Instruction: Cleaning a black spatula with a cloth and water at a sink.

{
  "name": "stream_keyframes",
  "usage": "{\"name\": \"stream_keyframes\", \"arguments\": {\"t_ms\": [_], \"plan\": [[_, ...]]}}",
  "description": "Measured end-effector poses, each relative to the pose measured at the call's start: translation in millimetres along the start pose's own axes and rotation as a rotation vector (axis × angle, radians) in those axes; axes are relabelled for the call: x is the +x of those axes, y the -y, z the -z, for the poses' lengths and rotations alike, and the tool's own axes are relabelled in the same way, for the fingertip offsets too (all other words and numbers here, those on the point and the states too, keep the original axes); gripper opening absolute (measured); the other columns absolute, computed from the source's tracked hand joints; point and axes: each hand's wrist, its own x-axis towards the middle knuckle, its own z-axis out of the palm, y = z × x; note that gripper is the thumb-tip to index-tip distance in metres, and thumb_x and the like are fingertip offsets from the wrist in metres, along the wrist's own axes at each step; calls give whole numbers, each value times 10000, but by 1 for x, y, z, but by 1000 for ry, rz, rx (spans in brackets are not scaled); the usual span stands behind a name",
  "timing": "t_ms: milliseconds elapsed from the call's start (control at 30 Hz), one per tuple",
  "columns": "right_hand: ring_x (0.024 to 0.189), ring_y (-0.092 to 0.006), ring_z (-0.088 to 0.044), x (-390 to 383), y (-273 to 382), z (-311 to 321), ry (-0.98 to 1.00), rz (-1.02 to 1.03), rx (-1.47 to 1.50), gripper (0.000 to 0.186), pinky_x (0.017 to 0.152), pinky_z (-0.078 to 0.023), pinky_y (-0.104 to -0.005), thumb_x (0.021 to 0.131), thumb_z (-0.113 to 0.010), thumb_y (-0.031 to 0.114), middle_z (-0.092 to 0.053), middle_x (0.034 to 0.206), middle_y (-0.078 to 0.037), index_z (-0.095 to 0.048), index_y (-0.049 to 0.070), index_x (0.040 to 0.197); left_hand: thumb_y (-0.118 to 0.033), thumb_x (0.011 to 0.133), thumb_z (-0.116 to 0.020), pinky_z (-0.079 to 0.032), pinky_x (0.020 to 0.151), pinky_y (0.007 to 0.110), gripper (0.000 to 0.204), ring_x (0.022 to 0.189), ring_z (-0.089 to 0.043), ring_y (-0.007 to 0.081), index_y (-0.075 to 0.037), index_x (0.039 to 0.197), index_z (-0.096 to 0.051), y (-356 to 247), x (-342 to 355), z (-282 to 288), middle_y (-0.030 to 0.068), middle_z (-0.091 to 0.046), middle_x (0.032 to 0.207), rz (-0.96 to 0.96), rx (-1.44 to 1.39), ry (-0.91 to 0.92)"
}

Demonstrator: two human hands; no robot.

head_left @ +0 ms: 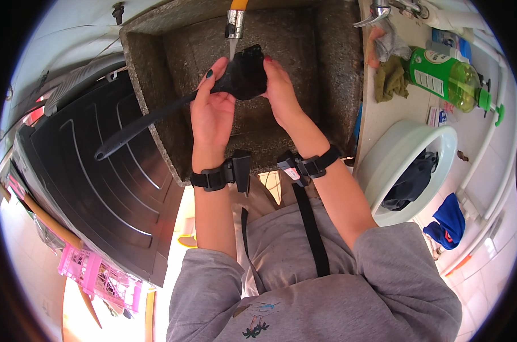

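A black spatula (247, 77) with a broad head and a long handle is held over the stone sink (178, 51). My left hand (214, 111) grips it where the handle meets the head, thumb along the neck. The handle slants down to the left, past the sink's rim. My right hand (282, 94) pinches the right edge of the head between thumb and fingers. Water runs from the metal tap (234, 24) just above, falling beside the head near my left fingertips. The undersides of the fingers are partly hidden behind the spatula.
A dark ribbed metal-topped appliance (99, 154) stands left of the sink. On the right ledge lie an olive cloth (391, 80) and a green soap bottle (440, 74). Below them a pale basin (378, 165) holds dark fabric. A pink basket (101, 279) sits lower left.
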Motion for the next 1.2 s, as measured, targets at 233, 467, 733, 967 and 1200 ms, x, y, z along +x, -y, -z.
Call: {"name": "stream_keyframes", "arguments": {"t_ms": [233, 467, 733, 967, 1200], "plan": [[879, -118, -584, -12, 16, 14, 42, -62, 29, 363, 723, -455, -241, 928, -381, 333, -601, 996, -47, -533, 38, 1077, -127, 883, -436, -401, 915, 304, 368, 1018, -530, 178, 59, 1200, -453, 2, -1, 2, 125, -513, 1206, 28, -31, -33], [790, -58, -542, -8, 14, 5, -28, 13, -68, 336, 654, -415, -215, 923, -412, 312, -602, 935, -11, -577, 42, 1035, -116, 888, -421, -365, 981, 350, 378, 1105, -489, 246, 91, 1205, -428, 2, -10, 1, 163, -483, 1224, -30, -14, -68], [707, -50, -492, -5, 15, -12, 7, 0, -1, 314, 564, -335, -191, 899, -450, 294, -595, 849, 2, -584, 24, 987, -115, 885, -428, -340, 1007, 368, 386, 1135, -468, 258, 96, 1208, -421, -3, -20, 10, 170, -455, 1256, -144, -24, -104], [767, -84, -471, -9, 17, -12, 32, -37, -25, 315, 708, -374, -229, 897, -467, 262, -556, 795, -13, -588, -28, 870, -116, 883, -435, -340, 1006, 363, 382, 1130, -472, 246, 98, 1200, -428, -8, -30, 13, 166, -461, 1253, -120, -13, -135], [731, -71, -448, -17, 13, -16, 17, -42, -8, 306, 674, -364, -227, 887, -481, 277, -513, 747, 15, -580, -6, 827, -110, 887, -428, -359, 989, 359, 372, 1114, -485, 245, 101, 1194, -431, -9, -46, 11, 165, -461, 1254, -122, 12, -170]]}}
